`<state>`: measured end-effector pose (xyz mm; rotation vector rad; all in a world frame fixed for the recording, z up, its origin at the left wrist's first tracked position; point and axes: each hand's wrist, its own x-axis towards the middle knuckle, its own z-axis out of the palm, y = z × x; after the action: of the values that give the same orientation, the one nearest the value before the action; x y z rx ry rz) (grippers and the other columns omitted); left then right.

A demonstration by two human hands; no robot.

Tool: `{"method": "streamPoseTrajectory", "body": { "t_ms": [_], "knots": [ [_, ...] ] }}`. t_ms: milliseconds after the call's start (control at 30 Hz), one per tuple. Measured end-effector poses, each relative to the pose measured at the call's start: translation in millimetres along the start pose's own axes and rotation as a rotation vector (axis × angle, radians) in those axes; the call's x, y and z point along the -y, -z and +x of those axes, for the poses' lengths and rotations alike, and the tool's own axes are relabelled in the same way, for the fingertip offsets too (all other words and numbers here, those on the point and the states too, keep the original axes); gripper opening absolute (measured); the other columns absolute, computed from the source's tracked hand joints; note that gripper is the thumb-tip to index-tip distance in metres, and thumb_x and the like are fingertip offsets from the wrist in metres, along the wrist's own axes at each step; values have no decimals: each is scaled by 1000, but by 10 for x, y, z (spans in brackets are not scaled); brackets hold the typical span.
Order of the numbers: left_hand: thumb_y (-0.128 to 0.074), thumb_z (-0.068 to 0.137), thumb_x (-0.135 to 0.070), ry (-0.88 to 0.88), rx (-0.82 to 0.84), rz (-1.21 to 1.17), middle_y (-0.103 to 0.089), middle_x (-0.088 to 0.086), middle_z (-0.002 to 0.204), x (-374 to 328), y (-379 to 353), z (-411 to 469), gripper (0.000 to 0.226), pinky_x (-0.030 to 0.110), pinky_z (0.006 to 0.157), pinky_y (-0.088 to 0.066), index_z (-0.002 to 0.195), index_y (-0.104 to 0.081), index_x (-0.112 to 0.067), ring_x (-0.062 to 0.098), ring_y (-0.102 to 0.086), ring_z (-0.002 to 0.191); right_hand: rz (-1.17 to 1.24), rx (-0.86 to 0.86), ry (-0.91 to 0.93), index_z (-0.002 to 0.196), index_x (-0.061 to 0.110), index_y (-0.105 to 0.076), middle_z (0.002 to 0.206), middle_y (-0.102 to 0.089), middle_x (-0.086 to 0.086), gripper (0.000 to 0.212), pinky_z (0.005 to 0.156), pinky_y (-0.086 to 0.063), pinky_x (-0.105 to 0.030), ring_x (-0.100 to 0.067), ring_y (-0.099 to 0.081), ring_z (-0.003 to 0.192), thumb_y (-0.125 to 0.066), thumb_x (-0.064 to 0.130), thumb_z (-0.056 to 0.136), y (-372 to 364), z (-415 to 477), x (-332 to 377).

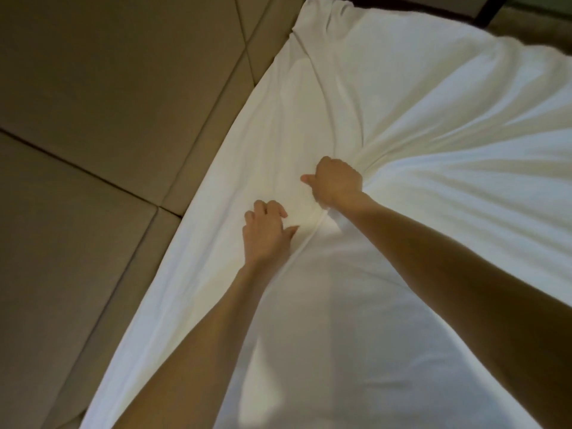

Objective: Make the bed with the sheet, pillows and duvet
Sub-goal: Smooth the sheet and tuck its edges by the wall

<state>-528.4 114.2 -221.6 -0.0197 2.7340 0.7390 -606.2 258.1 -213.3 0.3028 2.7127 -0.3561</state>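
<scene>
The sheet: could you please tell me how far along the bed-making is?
Done: the white sheet lies spread up to the padded headboard. In hand: the right hand grips a bunch, creases fanning out; the left hand rests on the fold beside it. Left: smoothing, then pillows and duvet, neither plainly in view.

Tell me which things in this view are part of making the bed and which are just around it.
Part of the job:
white sheet, spread over the bed
right hand, gripping a bunch of the sheet
left hand, fingers curled, on the sheet beside it

Just there:
tan padded panels alongside the bed
dark bar at the top edge
</scene>
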Motion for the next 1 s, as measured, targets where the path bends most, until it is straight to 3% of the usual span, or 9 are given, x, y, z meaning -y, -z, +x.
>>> {"method": "streamPoseTrajectory", "body": {
  "t_ms": [133, 300, 433, 533, 600, 667, 733, 867, 1000],
  "knots": [
    [-51, 97, -25, -55, 33, 51, -55, 10, 95, -28, 104, -14, 20, 44, 81, -45, 89, -53, -7, 28, -49, 90, 91, 82, 14, 87, 10, -54, 90, -57, -8, 9, 67, -43, -31, -29, -62, 86, -48, 13, 93, 77, 6, 58],
    [-35, 101, -19, 37, 15, -69, -53, -1, 97, 71, 297, 53, 14, 30, 72, -42, 105, -44, -9, 26, -53, 94, 519, 64, -20, 66, 4, -53, 79, -67, -26, 18, 66, -56, -39, -30, -62, 60, -51, 7, 83, 294, 13, 174],
    [-34, 103, -18, 28, -152, 117, -61, 22, 109, 56, 696, 237, 31, 37, 69, -35, 127, -33, 1, 40, -58, 97, 951, -10, -39, 59, 3, -49, 61, -59, -20, 26, 63, -56, -57, -35, -66, 57, -53, 4, 84, 536, 108, 551],
    [-34, 103, -23, -93, -255, 166, -62, 22, 98, 9, 985, 321, 25, 43, 62, -37, 116, -36, -2, 43, -58, 82, 1085, -100, -54, 53, 7, -43, 59, -52, -16, 30, 63, -56, -57, -39, -68, 64, -55, 6, 81, 697, 296, 832],
    [-42, 100, -19, -182, -208, 262, -52, 15, 102, 37, 1093, 322, 19, 47, 59, -45, 115, -36, -10, 39, -56, 73, 1122, -150, -62, 53, 8, -44, 58, -51, -13, 29, 68, -56, -58, -40, -67, 70, -56, 7, 79, 753, 413, 948],
    [-56, 89, -8, -266, -122, 493, -43, 11, 105, 199, 1091, 297, 29, 38, 48, -42, 114, -41, -14, 32, -52, 63, 1158, -167, -79, 55, 8, -44, 59, -49, -11, 28, 71, -55, -58, -35, -63, 69, -57, 6, 80, 750, 472, 1004],
    [-72, 66, 0, -322, -54, 769, -51, 10, 94, 383, 1072, 240, 33, 27, 40, -32, 93, -56, -12, 24, -50, 52, 1144, -190, -91, 56, 8, -44, 59, -49, -11, 29, 73, -56, -55, -31, -60, 66, -57, 6, 82, 726, 468, 1042],
    [-67, 53, 1, -374, -70, 1099, -53, 3, 66, 584, 1006, 266, 22, 28, 53, -40, 65, -59, -15, 19, -49, 50, 1142, -235, -77, 56, 7, -44, 61, -50, -11, 33, 63, -59, -34, -24, -58, 56, -56, 3, 87, 651, 438, 1113],
    [-58, 53, -3, -388, -49, 1185, -53, -1, 59, 570, 988, 371, 18, 23, 61, -40, 60, -64, -18, 13, -45, 42, 1146, -256, -17, 55, 7, -47, 63, -54, -12, 34, 64, -60, -31, -23, -63, 58, -57, 2, 88, 626, 432, 1119]
  ]
}}
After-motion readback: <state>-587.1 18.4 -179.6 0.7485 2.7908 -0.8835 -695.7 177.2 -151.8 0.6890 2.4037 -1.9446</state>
